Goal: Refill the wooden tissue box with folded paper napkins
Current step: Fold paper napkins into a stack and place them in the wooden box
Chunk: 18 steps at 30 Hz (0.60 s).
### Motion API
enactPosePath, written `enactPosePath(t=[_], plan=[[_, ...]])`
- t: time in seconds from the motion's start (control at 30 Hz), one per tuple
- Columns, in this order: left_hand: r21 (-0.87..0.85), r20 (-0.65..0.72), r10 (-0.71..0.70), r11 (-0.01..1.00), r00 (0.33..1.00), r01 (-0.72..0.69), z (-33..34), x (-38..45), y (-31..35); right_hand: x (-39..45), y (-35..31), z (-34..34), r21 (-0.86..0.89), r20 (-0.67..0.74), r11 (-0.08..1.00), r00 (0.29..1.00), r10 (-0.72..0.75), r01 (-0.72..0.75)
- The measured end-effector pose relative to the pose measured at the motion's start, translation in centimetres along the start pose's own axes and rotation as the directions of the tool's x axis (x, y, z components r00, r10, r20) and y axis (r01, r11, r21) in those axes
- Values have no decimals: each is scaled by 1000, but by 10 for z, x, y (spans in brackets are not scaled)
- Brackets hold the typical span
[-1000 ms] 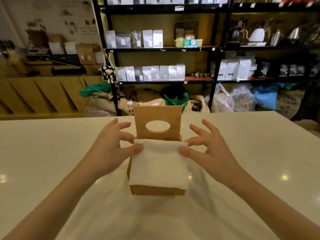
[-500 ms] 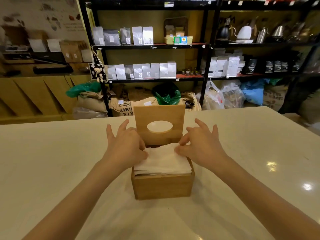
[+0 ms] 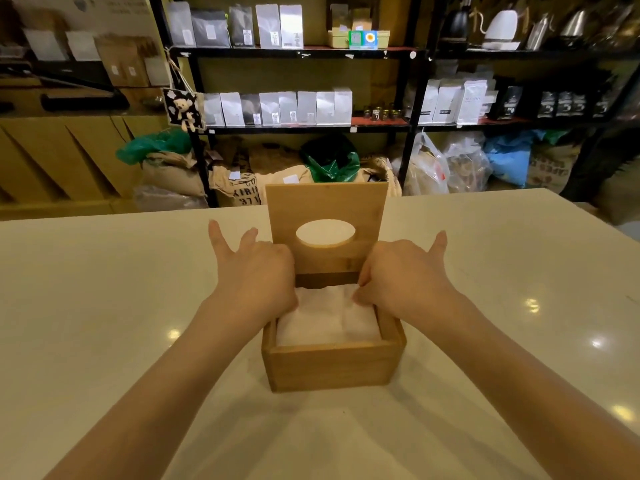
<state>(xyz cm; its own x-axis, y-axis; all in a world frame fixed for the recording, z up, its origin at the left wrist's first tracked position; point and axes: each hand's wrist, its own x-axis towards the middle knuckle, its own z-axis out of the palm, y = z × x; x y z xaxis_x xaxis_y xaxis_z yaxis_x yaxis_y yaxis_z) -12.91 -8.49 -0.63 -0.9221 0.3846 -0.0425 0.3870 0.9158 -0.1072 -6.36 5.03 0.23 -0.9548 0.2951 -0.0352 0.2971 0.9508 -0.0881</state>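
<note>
a: napkins (image 3: 327, 322) first — where were they, and what were the hands doing to them?

b: both hands sat at the middle of the frame. the left hand (image 3: 254, 277) lay palm down over the left rear corner of the stack, its thumb side pressing into the paper while two fingers stuck up free. it gripped nothing. the right hand (image 3: 403, 277) mirrored it on the right rear corner, fingertips curled onto the paper, one finger raised. it also pressed rather than held.

a: and outward from the hands?

b: the napkins were down inside the wooden tissue box (image 3: 332, 370), white and a little rumpled, their top just below the front rim. the box stood at frame centre on the pale table (image 3: 104, 306). its lid (image 3: 327, 230), with the oval hole, stood upright behind the hands, hinged open at the back.

a: so how should the step have been done well?

b: i'd judge it as seating the stack. pressure wanted to be even on both corners so the pile went down flat, not tilted. the crease near the middle suggested smoothing toward the front wall. fingers needed to clear the back edge before the lid came down, or it could pinch paper.
</note>
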Motion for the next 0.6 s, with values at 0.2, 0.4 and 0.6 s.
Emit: enactPosePath(t=[0.2,0.4,0.6], plan=[[91,-7,-30,995,1000,31,2,2,4,6,-4,7,-117,8,993,999,34,-33],[25,23,12,1000,1000,-12,1,-9,-5,-1,6,-1,63,62,996,996,-69,65],[-81,16,48,996,999,-47,-9,-22,-5,-6,7,-5,358,158,931,978,-134,69]])
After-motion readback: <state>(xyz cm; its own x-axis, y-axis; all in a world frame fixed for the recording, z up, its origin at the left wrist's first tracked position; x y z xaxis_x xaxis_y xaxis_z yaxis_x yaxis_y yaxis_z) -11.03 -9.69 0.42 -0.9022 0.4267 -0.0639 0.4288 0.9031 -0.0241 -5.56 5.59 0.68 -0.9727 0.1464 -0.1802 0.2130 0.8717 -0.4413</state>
